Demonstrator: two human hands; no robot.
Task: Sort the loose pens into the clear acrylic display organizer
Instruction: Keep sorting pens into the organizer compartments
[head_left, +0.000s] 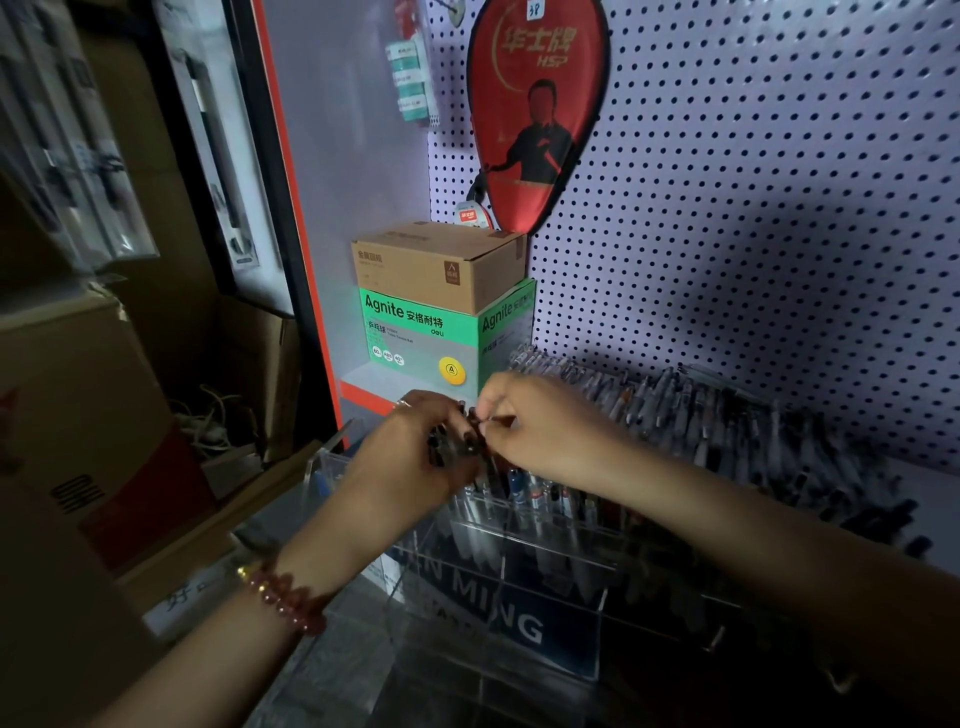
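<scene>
Meeting at the frame's centre, the left hand (410, 447) clutches a bundle of dark pens (449, 444) while the right hand (535, 426) pinches one end; just below, the clear acrylic organizer (519, 587) holds upright pens in its rear compartments.

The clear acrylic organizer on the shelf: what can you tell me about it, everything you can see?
The clear acrylic organizer is a see-through box of thin transparent panels, split by dividers into stepped compartments. Its front carries large white letters on a dark blue strip, partly readable as "MING". Pens stand upright in its back compartments. It sits on the shelf below the pegboard, in dim light. The left hand and right hand hover over its back left part, holding dark pens.
</scene>
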